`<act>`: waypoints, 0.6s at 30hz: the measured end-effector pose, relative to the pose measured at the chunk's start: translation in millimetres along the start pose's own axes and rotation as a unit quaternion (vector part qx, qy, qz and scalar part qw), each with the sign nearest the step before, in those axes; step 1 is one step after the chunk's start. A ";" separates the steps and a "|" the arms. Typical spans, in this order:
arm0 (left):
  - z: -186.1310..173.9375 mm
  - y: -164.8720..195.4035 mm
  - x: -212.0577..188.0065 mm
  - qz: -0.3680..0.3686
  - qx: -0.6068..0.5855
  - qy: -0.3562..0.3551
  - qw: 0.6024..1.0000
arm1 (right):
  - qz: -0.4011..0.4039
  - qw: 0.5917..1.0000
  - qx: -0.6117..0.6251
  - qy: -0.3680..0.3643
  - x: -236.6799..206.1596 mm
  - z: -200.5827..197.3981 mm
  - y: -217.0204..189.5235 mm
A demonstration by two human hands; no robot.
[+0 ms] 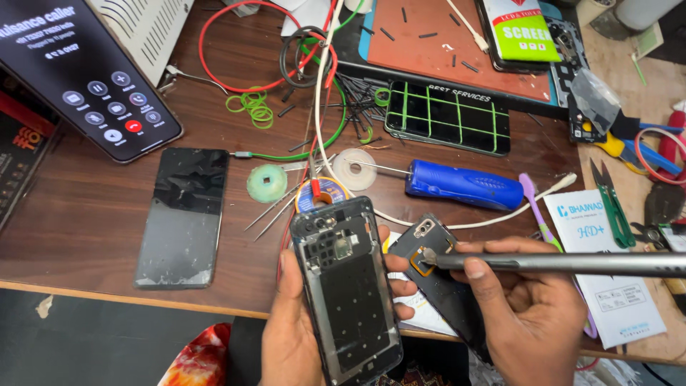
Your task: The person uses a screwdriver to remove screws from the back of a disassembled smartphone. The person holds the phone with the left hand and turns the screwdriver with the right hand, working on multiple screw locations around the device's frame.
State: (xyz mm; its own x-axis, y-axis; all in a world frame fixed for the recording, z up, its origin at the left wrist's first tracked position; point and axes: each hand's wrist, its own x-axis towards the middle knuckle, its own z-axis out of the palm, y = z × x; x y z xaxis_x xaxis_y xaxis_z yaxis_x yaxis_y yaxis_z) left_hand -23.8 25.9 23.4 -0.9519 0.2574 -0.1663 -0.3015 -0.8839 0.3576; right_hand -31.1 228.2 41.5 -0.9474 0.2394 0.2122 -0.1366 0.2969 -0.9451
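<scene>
**Caller:** Phone frame (348, 286), back cover off, is gripped upright in the left hand (289, 336) at the near edge of the wooden desk (93, 221). Its long axis runs away from the body, camera end up and tilted slightly left, bottom end down toward the lap.

**Analyst:** And the right hand (529, 314) is closed around a grey metal tool (564, 263). The shaft is laid almost level, handle out to the right, tip pointed left and set on a dark back cover (443, 279) lying just beside the frame.

**Caller:** Just beyond the frame, a solder wire spool (320, 193) is seen, with thin metal probes (275, 207) fanned out to its left and a green tape roll (266, 183) next to them.

**Analyst:** A white cable (321, 93) is draped down the desk toward the frame's top end. A blue-handled tool (464, 184) is laid crosswise behind the right hand.

**Caller:** Further left, a cracked dark screen panel (182, 218) is lying flat, and a lit phone (86, 71) is propped at the far left corner.

**Analyst:** At the back, a phone bound in green rubber bands (449, 118) is set by a red work mat (443, 43). Green-handled snips (611, 204) and a white packet (607, 286) are placed at the right.
</scene>
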 end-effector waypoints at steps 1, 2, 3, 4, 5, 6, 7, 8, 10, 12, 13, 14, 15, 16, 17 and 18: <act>-0.7 -0.4 0.7 -0.003 -0.008 -0.009 1.000 | -0.006 1.000 -0.001 0.004 -0.8 -0.7 -0.2; -1.4 -0.9 0.9 -0.007 -0.016 -0.017 1.000 | -0.010 1.000 -0.002 0.010 -1.5 -1.5 -0.2; -2.3 -1.6 0.3 -0.010 -0.018 -0.018 1.000 | -0.012 1.000 0.002 0.013 -2.2 -2.5 -0.1; -3.2 -2.3 -0.3 -0.014 -0.022 -0.019 0.999 | -0.013 1.000 0.004 0.016 -3.1 -3.8 -0.1; -4.3 -3.3 -0.1 -0.017 -0.024 -0.022 0.999 | -0.016 1.000 0.008 0.020 -3.3 -4.8 0.3; -5.6 -4.2 0.2 -0.020 -0.032 -0.027 0.999 | -0.017 1.000 0.002 0.024 -3.6 -5.6 0.3; -6.8 -5.5 0.6 -0.024 -0.041 -0.031 0.998 | -0.017 0.999 -0.002 0.028 -3.7 -6.6 0.2; -7.8 -7.2 0.9 -0.026 -0.050 -0.035 0.998 | -0.017 0.999 -0.007 0.031 -4.1 -7.4 -0.2; -10.2 -10.2 1.1 -0.032 -0.044 -0.050 0.997 | -0.021 0.999 0.003 0.033 -4.9 -9.2 -2.5; -12.6 -13.2 3.3 -0.041 -0.045 -0.051 0.997 | -0.023 0.999 0.014 0.041 -5.5 -9.6 -5.5; -13.3 -15.6 2.7 -0.048 -0.049 -0.041 0.997 | -0.019 0.999 0.018 0.046 -7.0 -10.4 -8.1; -14.4 -17.3 2.4 -0.056 -0.054 -0.031 0.996 | -0.014 0.998 0.022 0.052 -8.5 -11.0 -10.7; -15.8 -18.5 2.6 -0.059 -0.051 -0.034 0.996 | -0.012 0.998 0.018 0.062 -9.7 -11.2 -13.0; -17.0 -20.1 2.4 -0.064 -0.049 -0.037 0.996 | -0.010 0.997 0.013 0.072 -11.1 -11.4 -15.4; -18.4 -21.7 2.5 -0.068 -0.047 -0.039 0.996 | -0.008 0.997 0.007 0.081 -12.3 -12.0 -17.7; -19.0 -24.2 2.5 -0.068 -0.057 -0.051 0.995 | -0.009 0.996 -0.006 0.090 -13.1 -12.6 -19.8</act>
State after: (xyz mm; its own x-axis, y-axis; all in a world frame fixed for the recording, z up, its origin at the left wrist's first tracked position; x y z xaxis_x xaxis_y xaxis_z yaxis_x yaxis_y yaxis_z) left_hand -17.8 40.5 -3.1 -0.9051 0.4105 -0.1107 -0.4252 -0.8755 0.2297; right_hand -12.3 230.8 60.6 -0.8780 0.3950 0.2704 -0.1483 0.3127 -0.9382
